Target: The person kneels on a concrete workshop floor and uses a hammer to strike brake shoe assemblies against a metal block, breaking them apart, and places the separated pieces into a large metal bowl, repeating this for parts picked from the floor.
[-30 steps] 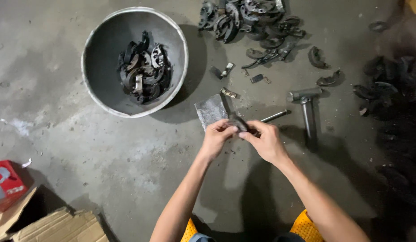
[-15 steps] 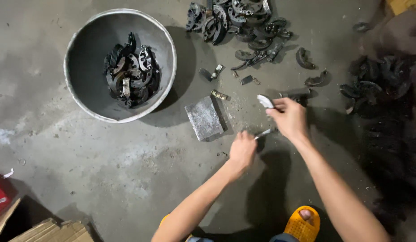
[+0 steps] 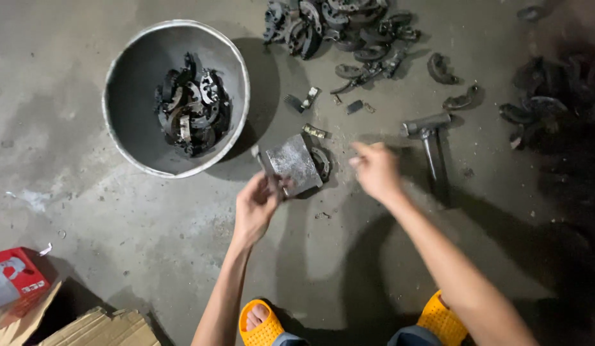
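Note:
My left hand (image 3: 256,206) is shut on a thin metal rod (image 3: 259,161) that stands up at the left edge of a grey metal block (image 3: 293,164) on the concrete floor. A dark curved brake shoe (image 3: 322,163) lies against the block's right side. Just right of the block is my right hand (image 3: 375,170), blurred, with its fingers stretched toward the block and nothing in them. A metal hammer (image 3: 430,136) lies on the floor right of that hand.
A large grey metal bowl (image 3: 127,70) at upper left holds several dark brake shoes (image 3: 191,106). More shoes are heaped at the top (image 3: 336,25) and far right (image 3: 553,96). A red box (image 3: 12,279) and cardboard (image 3: 99,327) sit at bottom left. My orange sandals (image 3: 262,323) show below.
My left hand picked the rod off the floor and brought it to the block's left edge. My right hand came down from beside the hammer; a curved piece now rests by the block.

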